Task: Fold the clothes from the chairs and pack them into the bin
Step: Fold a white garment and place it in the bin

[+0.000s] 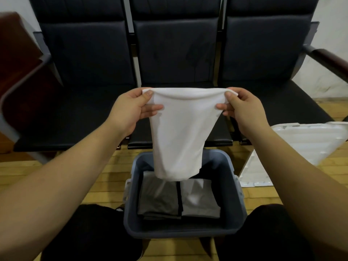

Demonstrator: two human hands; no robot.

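Black chairs (pixel 175 53) | hands pinch white garment (pixel 180 132) | above bin (pixel 233 210)

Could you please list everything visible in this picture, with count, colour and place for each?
white garment: one, white, held up by its top corners, hanging over the bin
bin: one, blue-grey, on the floor between the person's knees
folded clothes: at least two, dark grey on the left and lighter grey on the right, side by side in the bin
chairs: three, black, in a row behind the bin
white lid: one, white, standing to the right of the bin
floor: wood, yellow-brown
left hand: pinches the garment's left corner
right hand: pinches its right corner
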